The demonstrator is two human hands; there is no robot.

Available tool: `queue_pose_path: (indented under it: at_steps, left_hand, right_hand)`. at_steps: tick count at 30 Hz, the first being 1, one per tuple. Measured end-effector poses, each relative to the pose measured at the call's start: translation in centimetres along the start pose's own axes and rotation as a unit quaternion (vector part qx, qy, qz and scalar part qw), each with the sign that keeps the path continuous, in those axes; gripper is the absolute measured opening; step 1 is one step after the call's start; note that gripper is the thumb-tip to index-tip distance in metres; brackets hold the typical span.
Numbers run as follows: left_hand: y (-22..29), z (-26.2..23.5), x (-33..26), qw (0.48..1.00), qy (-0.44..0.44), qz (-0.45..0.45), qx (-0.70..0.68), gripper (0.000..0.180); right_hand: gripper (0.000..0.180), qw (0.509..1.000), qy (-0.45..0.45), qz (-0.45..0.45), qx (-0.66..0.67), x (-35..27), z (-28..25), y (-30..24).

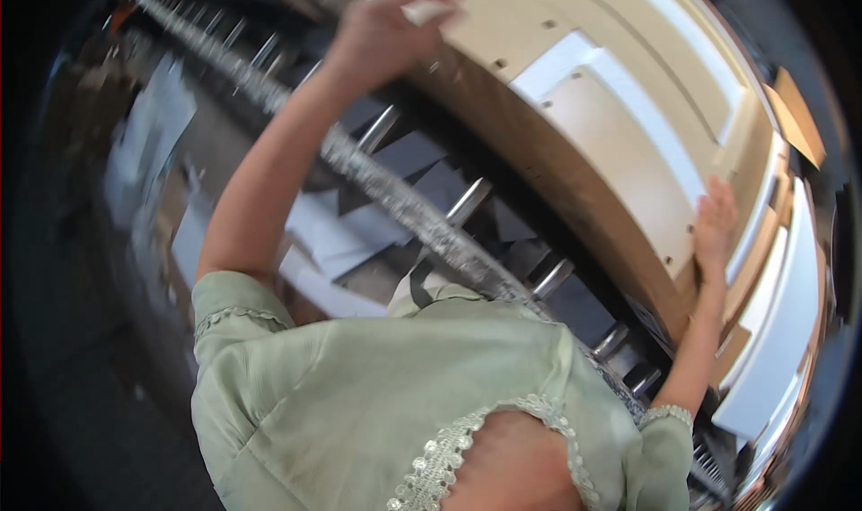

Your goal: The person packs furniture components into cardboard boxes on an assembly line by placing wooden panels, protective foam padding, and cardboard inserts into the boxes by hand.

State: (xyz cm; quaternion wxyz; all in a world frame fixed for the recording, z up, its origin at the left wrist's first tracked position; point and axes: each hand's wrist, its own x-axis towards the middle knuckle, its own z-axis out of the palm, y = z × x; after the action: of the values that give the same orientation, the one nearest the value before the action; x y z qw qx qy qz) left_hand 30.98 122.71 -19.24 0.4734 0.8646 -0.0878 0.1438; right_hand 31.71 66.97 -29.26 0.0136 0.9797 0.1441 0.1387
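A large tan board with small dark holes lies in front of me, its thick brown edge facing me. White strips lie on its top. Above the near edge, toward the far left of the board, my left hand is raised, blurred by motion. Its fingers curve toward the thumb around a pale patch; whether it holds anything is unclear. At the board's right end, my right hand rests with fingers stretched out, nothing seen in it.
A roller conveyor with a speckled metal rail and shiny rollers runs between me and the board. White and tan panels are stacked at the right. Pale sheets and scraps lie below the rail; clear plastic wrapping is at the left.
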Motion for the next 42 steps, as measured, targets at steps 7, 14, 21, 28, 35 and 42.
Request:
queue_pose_path:
  at_steps: [7, 14, 21, 28, 35, 42]
  left_hand:
    - [-2.5, -6.3, -12.7, 0.969, 0.211, -0.108, 0.07, 0.018]
    - [-0.7, -9.4, -13.0, 0.976, 0.143, -0.105, 0.125, 0.018]
    - [-6.4, -16.6, -6.0, 0.974, 0.154, -0.097, 0.132, 0.02]
    - [-16.4, -16.1, 17.0, 0.96, -0.026, 0.072, 0.27, 0.027]
    - [-22.4, -12.9, 29.9, 0.94, -0.177, 0.049, 0.286, 0.047]
    - [-25.4, -14.9, 35.7, 0.855, -0.366, 0.131, 0.344, 0.067]
  right_hand:
    - [0.049, 0.997, -0.064, 0.007, 0.037, 1.5, 0.0, -0.5]
    - [0.051, 0.997, -0.07, 0.006, 0.033, 2.8, 1.4, -1.5]
    - [0.051, 0.995, -0.096, 0.04, 0.0, 4.9, -1.2, -2.4]
    - [0.035, 0.99, -0.018, 0.129, 0.047, 7.5, -10.4, -14.6]
    - [0.021, 0.992, 0.017, 0.078, 0.1, 17.5, -18.1, -37.7]
    - [0.021, 0.982, -0.043, 0.0, 0.183, 27.7, -14.9, -45.1]
